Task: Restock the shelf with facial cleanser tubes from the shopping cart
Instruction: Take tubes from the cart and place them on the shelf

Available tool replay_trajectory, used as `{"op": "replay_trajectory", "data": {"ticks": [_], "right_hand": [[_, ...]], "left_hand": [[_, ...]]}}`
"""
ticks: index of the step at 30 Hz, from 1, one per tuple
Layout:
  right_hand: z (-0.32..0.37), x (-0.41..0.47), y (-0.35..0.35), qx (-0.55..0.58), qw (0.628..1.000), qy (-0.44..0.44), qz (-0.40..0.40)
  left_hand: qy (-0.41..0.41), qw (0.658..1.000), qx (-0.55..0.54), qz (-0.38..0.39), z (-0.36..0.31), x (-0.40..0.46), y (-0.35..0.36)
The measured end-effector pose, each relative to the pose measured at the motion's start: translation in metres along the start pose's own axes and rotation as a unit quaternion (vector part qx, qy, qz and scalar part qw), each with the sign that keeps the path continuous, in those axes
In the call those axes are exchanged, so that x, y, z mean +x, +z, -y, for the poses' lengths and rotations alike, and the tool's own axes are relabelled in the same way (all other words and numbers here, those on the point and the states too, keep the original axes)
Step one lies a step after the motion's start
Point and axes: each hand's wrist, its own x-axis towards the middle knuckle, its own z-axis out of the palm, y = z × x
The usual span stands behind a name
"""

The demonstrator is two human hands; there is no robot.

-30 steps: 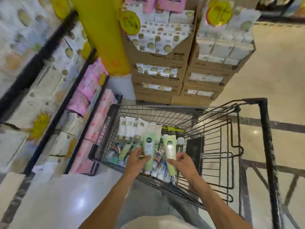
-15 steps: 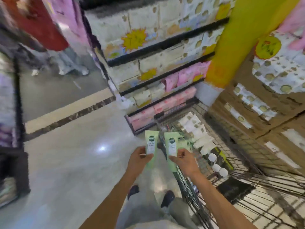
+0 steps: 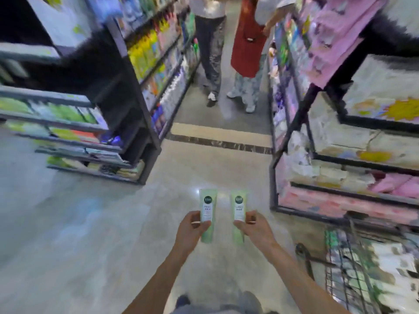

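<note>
My left hand [image 3: 191, 232] grips a pale green facial cleanser tube [image 3: 206, 207] upright, label toward me. My right hand [image 3: 255, 228] grips a second green tube [image 3: 238, 208] the same way, a short gap beside the first. Both tubes are held out over the shiny floor in front of me. The wire shopping cart [image 3: 353, 275] sits at the lower right, with more white and green tubes blurred inside it. A dark shelf unit [image 3: 95, 132] with green and mixed products stands to the left.
An aisle runs ahead between shelves of bottles [image 3: 156, 64] and a rack of pink and white tissue packs [image 3: 340, 177] on the right. Two people [image 3: 229, 53] stand in that aisle, one in a red apron. A tan floor strip [image 3: 220, 134] crosses ahead.
I have turned left away from the cart, which slid from the centre to the lower right. Both hands lifted the tubes out of the cart and now carry them over open floor.
</note>
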Motion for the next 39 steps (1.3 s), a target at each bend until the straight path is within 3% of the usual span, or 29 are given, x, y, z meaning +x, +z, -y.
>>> {"op": "replay_trajectory", "data": {"ticks": [10,22,33,39], "right_hand": [[0.132,0.013,0.248,-0.056,0.977,-0.064,0.195],[0.268,0.061,0.486,-0.1,0.916,-0.119,0.369],[0.408,0.135,0.639,-0.116,0.887,-0.151,0.422],[0.453,0.17,0.716,-0.11,0.885,-0.147,0.428]], "left_hand": [[-0.009,0.977,-0.075,-0.197,0.039,0.003,-0.243],[-0.038,0.914,-0.123,-0.384,0.047,0.06,-0.434],[-0.05,0.874,-0.176,-0.451,0.001,0.167,-0.581],[-0.044,0.872,-0.192,-0.448,-0.007,0.226,-0.657]]}}
